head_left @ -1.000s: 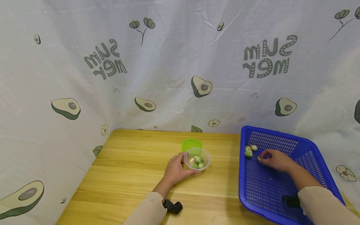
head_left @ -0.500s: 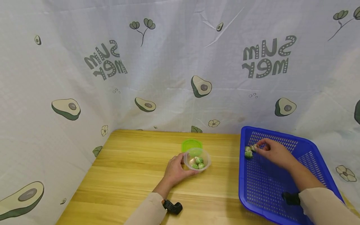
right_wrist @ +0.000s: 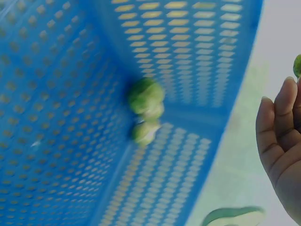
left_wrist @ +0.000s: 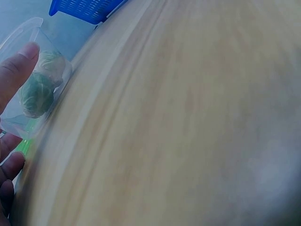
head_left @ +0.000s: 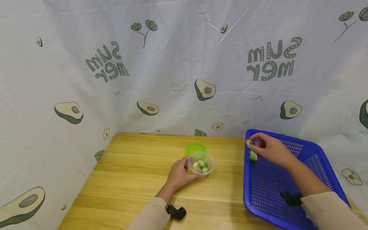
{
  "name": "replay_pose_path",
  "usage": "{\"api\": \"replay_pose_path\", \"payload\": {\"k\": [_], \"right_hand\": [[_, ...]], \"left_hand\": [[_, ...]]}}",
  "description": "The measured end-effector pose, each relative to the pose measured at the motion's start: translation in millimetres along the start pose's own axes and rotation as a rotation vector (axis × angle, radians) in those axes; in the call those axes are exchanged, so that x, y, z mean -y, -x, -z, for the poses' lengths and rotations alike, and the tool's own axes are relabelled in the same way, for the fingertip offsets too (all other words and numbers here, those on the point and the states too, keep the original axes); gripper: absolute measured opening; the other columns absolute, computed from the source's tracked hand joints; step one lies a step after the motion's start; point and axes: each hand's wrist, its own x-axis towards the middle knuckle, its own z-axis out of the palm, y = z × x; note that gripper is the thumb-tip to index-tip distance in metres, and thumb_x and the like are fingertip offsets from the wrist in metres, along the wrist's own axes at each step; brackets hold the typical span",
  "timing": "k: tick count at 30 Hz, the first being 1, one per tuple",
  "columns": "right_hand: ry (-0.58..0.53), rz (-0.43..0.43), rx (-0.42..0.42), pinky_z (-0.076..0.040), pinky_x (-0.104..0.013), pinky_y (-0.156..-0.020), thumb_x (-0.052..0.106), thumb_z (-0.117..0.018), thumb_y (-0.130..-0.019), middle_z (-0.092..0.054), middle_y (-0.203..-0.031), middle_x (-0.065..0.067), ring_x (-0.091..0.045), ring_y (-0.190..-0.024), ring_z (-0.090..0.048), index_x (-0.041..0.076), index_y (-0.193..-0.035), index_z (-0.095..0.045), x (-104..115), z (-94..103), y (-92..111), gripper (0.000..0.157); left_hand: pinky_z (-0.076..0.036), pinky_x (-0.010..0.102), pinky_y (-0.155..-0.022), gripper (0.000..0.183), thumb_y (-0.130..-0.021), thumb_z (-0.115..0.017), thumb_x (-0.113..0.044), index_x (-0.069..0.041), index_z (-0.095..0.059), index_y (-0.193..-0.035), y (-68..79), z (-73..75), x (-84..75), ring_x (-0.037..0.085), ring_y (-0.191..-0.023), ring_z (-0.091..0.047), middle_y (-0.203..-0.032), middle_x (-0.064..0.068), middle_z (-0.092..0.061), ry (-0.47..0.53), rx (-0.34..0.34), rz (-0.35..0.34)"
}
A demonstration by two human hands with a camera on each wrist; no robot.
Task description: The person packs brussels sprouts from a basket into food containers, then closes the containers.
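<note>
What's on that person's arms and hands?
The left hand and right hand are bare, no gloves. The left sleeve and right sleeve are pale beige. A small black gadget shows at each cuff; the left gadget looks bent and rounded, the right gadget chunky.

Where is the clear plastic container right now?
In the head view, the clear container is in the left hand, left of the blue basket and just in front of the green lid.

The left hand (head_left: 179, 174) grips, thumb (left_wrist: 19, 66) apart from fingers (left_wrist: 12, 165); the right hand (head_left: 271, 149) pinches, its forearm (head_left: 308, 179) slanting leftward.
</note>
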Motion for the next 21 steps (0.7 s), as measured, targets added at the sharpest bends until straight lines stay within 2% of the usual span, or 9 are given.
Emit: {"api": "replay_pose_path", "payload": {"k": [5,9,15,21], "right_hand": [[-0.029,0.054,0.016,-0.039,-0.029,-0.057,0.035,-0.067,-0.100,-0.055,-0.082,-0.003,-0.012,-0.064,-0.047,0.009,-0.122,-0.063,23.0,0.9,-3.7,0.034],[-0.036,0.105,0.031,-0.040,-0.028,-0.057,0.029,-0.068,-0.099,-0.055,-0.082,-0.001,-0.012,-0.067,-0.047,0.008,-0.119,-0.064,39.0,-8.6,-8.6,0.029],[-0.063,0.205,0.121,-0.040,-0.026,-0.057,0.023,-0.071,-0.097,-0.054,-0.077,0.003,-0.009,-0.063,-0.046,0.011,-0.114,-0.065,60.6,-29.7,-16.0,0.021],[-0.061,0.301,0.204,-0.040,-0.024,-0.057,0.022,-0.073,-0.095,-0.051,-0.071,0.007,-0.005,-0.059,-0.044,0.013,-0.110,-0.066,79.5,-46.9,-23.0,0.018]], "left_hand": [[-0.047,0.036,-0.086,0.095,-0.069,-0.087,-0.062,-0.015,-0.054,-0.144,-1.1,-0.5,-1.0,0.016,-0.101,-0.058,-0.113,0.002,-0.066,0.001,-0.005,-0.001],[-0.048,0.035,-0.085,0.094,-0.069,-0.088,-0.062,-0.014,-0.055,-0.144,-1.7,0.0,-0.9,0.016,-0.100,-0.058,-0.112,0.003,-0.066,-0.005,-0.004,0.005],[-0.047,0.034,-0.084,0.094,-0.070,-0.088,-0.062,-0.013,-0.055,-0.143,-2.4,0.8,-1.8,0.016,-0.098,-0.057,-0.109,0.003,-0.065,-0.010,-0.003,0.000],[-0.048,0.034,-0.083,0.092,-0.070,-0.087,-0.062,-0.013,-0.056,-0.142,-3.0,0.4,-0.6,0.015,-0.098,-0.058,-0.109,0.002,-0.066,-0.010,-0.005,-0.011]]}}
